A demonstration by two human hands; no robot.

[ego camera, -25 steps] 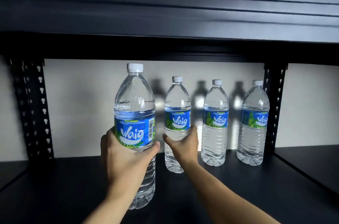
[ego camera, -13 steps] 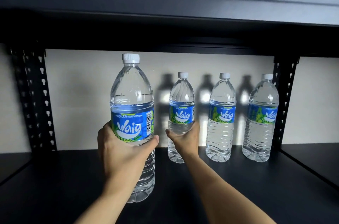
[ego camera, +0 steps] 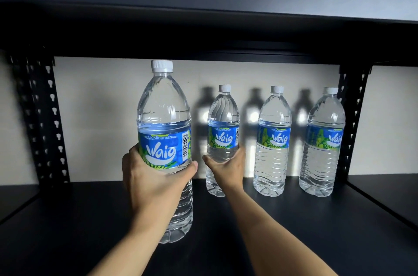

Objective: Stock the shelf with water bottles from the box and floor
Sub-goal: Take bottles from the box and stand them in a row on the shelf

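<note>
Clear water bottles with blue labels and white caps stand on a dark shelf board [ego camera: 294, 230]. My left hand [ego camera: 153, 183] grips a large bottle [ego camera: 164, 117] around its middle, upright, near the front of the board. My right hand [ego camera: 226, 169] holds a second bottle [ego camera: 222, 122] below its label, standing at the back by the wall. Two more bottles, one in the middle [ego camera: 272, 144] and one at the right [ego camera: 323, 146], stand in the same back row. Whether the left bottle's base touches the board I cannot tell.
Black perforated uprights rise at the back left [ego camera: 43, 117] and back right [ego camera: 352, 117]. The upper shelf [ego camera: 203, 4] hangs low over the bottle caps. A pale wall [ego camera: 97, 117] closes the back. Bare board lies left of the bottles.
The view has dropped and closed in on the shelf. My right hand has pushed its bottle back toward the wall into the row. My left hand keeps its bottle upright at the front.
</note>
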